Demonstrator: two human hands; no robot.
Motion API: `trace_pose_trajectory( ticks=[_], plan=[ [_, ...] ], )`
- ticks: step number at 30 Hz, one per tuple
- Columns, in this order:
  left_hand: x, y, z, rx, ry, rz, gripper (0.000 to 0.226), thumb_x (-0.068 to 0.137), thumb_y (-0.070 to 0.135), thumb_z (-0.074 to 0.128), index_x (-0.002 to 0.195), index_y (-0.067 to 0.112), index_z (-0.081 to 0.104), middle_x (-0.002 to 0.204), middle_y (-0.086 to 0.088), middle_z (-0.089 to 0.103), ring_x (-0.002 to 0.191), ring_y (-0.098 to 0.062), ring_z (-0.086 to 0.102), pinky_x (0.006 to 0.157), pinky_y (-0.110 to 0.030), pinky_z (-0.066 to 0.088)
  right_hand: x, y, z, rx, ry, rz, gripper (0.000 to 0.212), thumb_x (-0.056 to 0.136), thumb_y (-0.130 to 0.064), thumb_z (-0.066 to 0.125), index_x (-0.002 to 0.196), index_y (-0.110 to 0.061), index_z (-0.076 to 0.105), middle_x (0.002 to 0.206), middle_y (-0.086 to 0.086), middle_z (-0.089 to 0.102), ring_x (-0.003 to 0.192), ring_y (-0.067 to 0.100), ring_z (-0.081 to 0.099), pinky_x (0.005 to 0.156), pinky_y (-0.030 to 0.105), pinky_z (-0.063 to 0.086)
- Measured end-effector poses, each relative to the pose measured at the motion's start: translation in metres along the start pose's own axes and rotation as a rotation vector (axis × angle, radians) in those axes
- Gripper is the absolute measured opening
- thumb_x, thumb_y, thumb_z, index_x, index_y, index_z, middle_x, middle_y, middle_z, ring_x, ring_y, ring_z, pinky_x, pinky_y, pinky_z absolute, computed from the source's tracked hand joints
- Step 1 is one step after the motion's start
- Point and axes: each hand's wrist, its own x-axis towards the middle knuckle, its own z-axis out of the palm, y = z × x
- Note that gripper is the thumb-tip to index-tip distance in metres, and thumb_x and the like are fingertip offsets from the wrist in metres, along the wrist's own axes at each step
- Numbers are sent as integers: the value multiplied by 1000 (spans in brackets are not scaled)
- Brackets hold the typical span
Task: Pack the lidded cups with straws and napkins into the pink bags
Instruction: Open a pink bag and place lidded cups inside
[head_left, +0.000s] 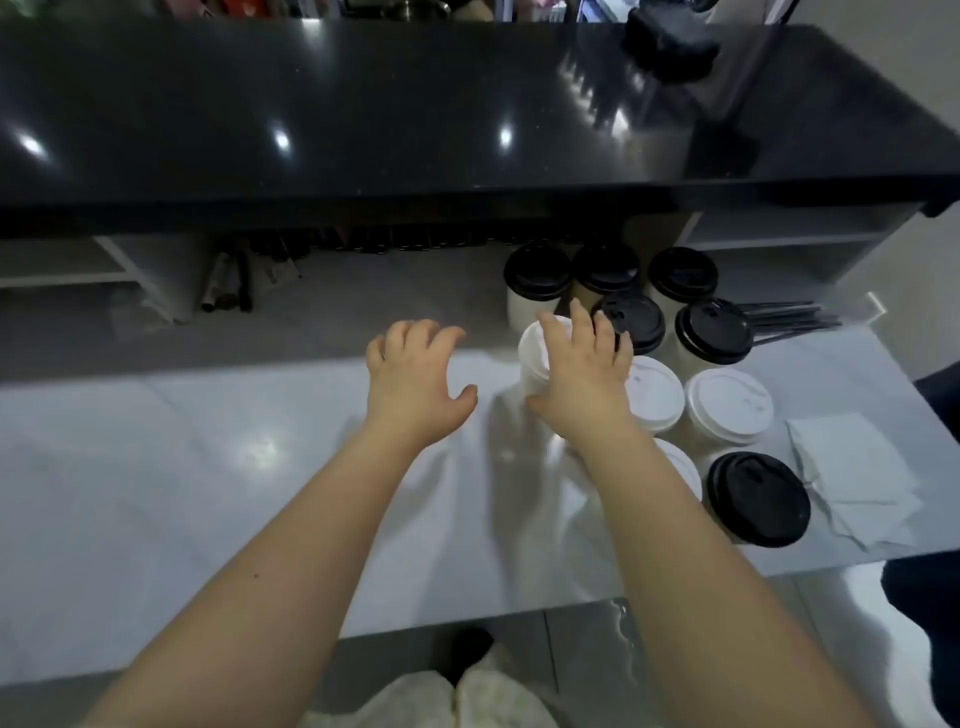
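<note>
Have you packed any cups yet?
Not yet, it seems. No pink bag shows, and the cups all stand on the counter. The right hand is spread over a white-lidded cup; the left hand hovers open. The straws and napkins lie untouched; all packing remains.

The upper counter (363, 114) across the top of the frame is black and glossy. The lower table (156, 467) looks smooth and shiny. The cup lids (758, 499) look like matt plastic. The napkins (852, 467) at right are creased white paper.

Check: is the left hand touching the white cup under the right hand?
Apart. The head view shows bare counter between the left hand and that white cup.
</note>
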Motion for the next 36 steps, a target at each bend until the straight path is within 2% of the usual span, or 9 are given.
trace_pose_trajectory(
  ticks=[3,7,11,14,17,21,25,28,36],
  plan=[
    [5,4,-1,18,27,4,64,77,51,64,135,29,49,136,1,46,132,-27,32,107,-45,24,15,2,-3,-92,-58,58,91,73,-31,74,145,-32,18,151,15,17,143,38,6,113,61,-3],
    [13,10,-1,12,44,-12,63,77,51,63,134,29,49,135,1,47,130,-26,33,107,-45,25,23,0,2,-141,-60,10,85,75,-25,69,142,-35,18,139,15,29,138,37,13,111,63,-2],
    [14,4,-6,26,35,-67,64,79,51,62,137,30,46,137,2,46,132,-25,32,109,-45,24,19,-10,4,-73,-6,-108,84,72,-28,71,140,-36,23,128,11,34,125,34,24,108,51,15],
    [10,-9,-15,13,24,-159,66,78,47,62,139,30,43,136,2,48,130,-25,34,107,-44,26,12,-25,-1,132,9,-184,86,69,-25,74,139,-34,27,122,9,31,113,31,30,100,39,29],
    [-2,-29,-30,32,60,-231,63,78,46,62,137,30,45,130,2,51,126,-26,37,104,-43,28,13,-46,-8,266,-69,-252,86,65,-25,77,134,-32,26,126,7,25,110,29,31,94,37,35],
    [-36,-62,-45,112,75,-305,51,84,46,60,130,27,54,129,1,53,123,-25,43,99,-39,29,17,-85,-6,205,-107,-386,81,66,-29,76,132,-31,29,132,5,28,109,29,34,90,36,38],
    [-89,-103,-54,177,33,-449,41,90,37,56,129,26,56,135,-2,50,122,-26,45,96,-39,33,8,-141,9,254,-151,-494,81,69,-28,76,135,-33,30,141,4,26,118,30,32,96,38,35],
    [-135,-134,-64,192,15,-614,38,91,32,52,129,27,56,127,1,54,115,-25,49,92,-37,34,-12,-190,20,310,-218,-636,82,72,-24,75,139,-33,29,144,2,25,123,28,28,101,37,33],
    [-247,-205,-101,182,88,-876,37,92,27,49,128,26,55,124,2,56,116,-24,48,95,-37,34,-85,-316,33,313,-327,-978,82,73,-27,75,141,-37,29,145,-1,27,126,26,28,101,40,38]
  ],
)
